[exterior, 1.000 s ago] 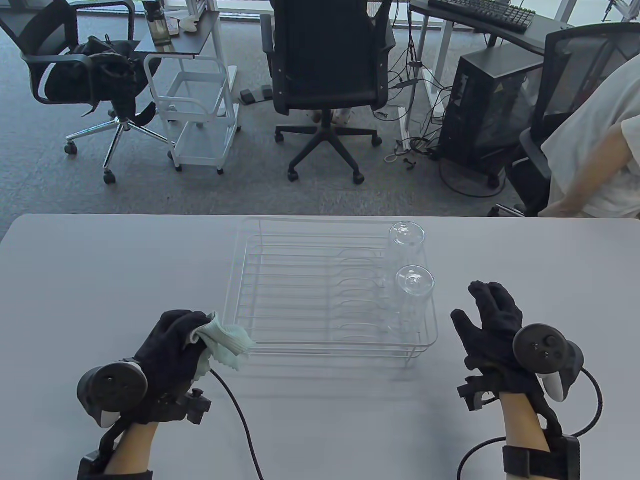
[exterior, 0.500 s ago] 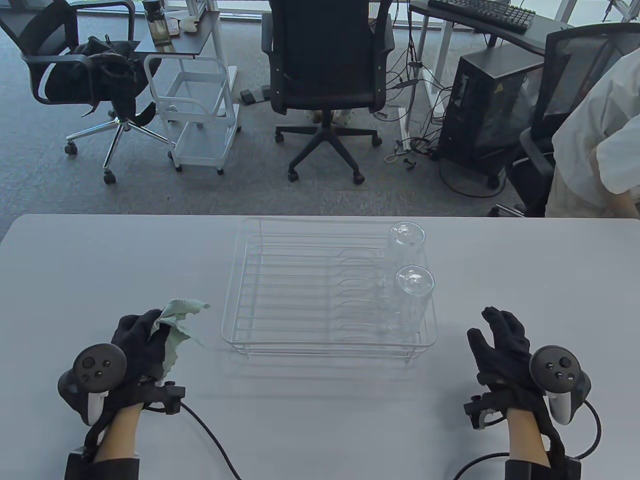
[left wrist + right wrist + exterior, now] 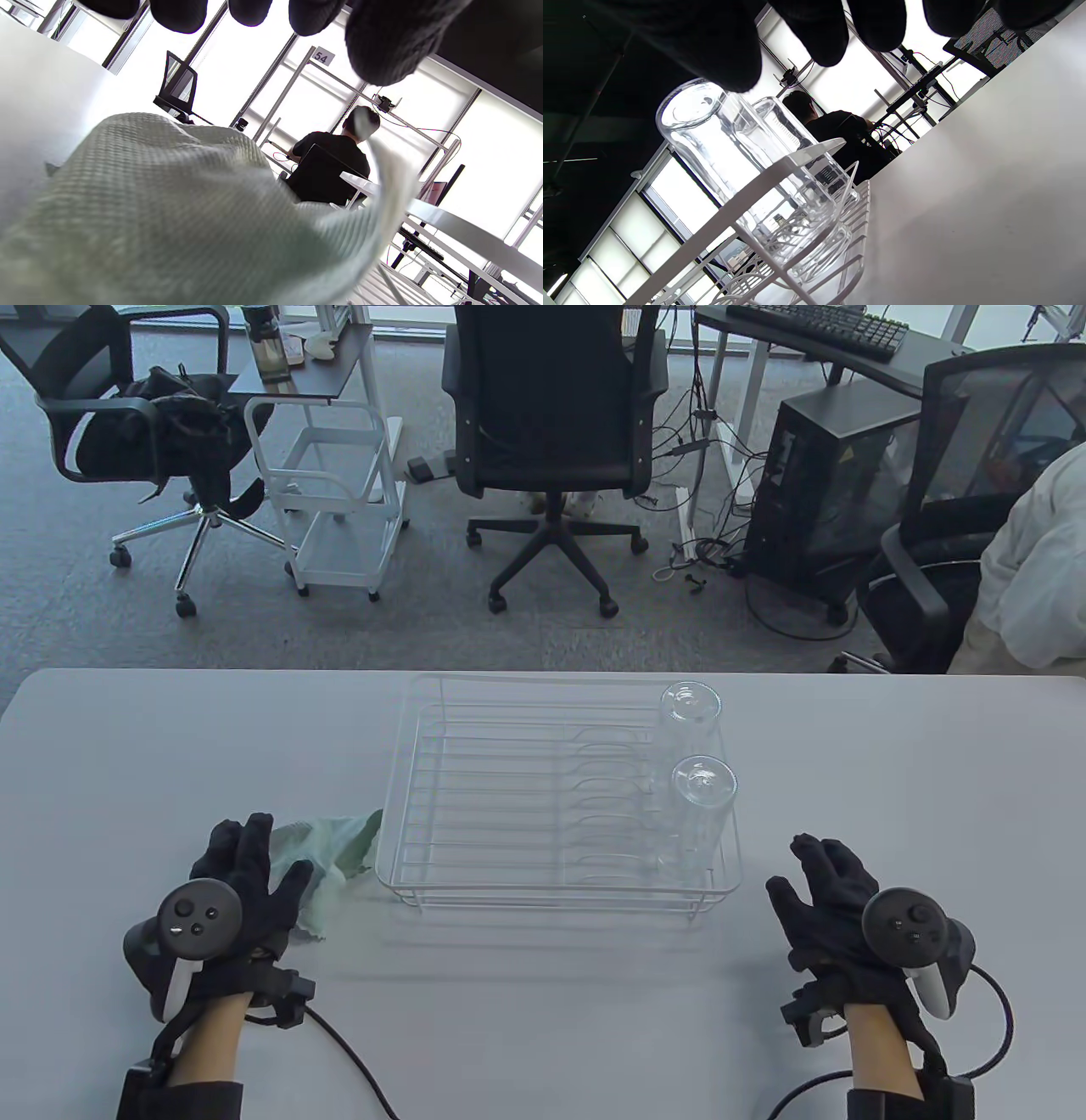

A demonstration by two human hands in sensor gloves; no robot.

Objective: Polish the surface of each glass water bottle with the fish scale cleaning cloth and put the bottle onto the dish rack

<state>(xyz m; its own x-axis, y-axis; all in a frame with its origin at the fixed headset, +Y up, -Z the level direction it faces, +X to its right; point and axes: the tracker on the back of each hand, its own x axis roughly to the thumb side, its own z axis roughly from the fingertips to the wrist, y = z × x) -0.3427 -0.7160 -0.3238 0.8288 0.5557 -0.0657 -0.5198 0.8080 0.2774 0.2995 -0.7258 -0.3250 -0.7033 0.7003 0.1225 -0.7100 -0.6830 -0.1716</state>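
Two clear glass bottles stand upside down at the right end of the white wire dish rack (image 3: pixel 399 780), the far bottle (image 3: pixel 689 712) behind the near bottle (image 3: pixel 701 814). In the right wrist view both show close up, the near bottle (image 3: pixel 742 169) in front. The pale green cloth (image 3: pixel 327 853) lies crumpled on the table against the rack's left front corner; it fills the left wrist view as the cloth (image 3: pixel 169 220). My left hand (image 3: pixel 246 874) lies flat with spread fingers on the cloth's left part. My right hand (image 3: pixel 819 882) rests with straight fingers on the table, right of the rack, holding nothing.
The grey table (image 3: pixel 543 1010) ends at its far edge just behind the rack. Glove cables (image 3: pixel 356 1069) trail toward the near edge. Office chairs, a white cart and a computer tower stand beyond the table; a person in white sits at the far right.
My left hand carried the cloth left and down from the rack's front, laid it on the table and opened flat over it. My right hand drew back toward me, away from the bottles.
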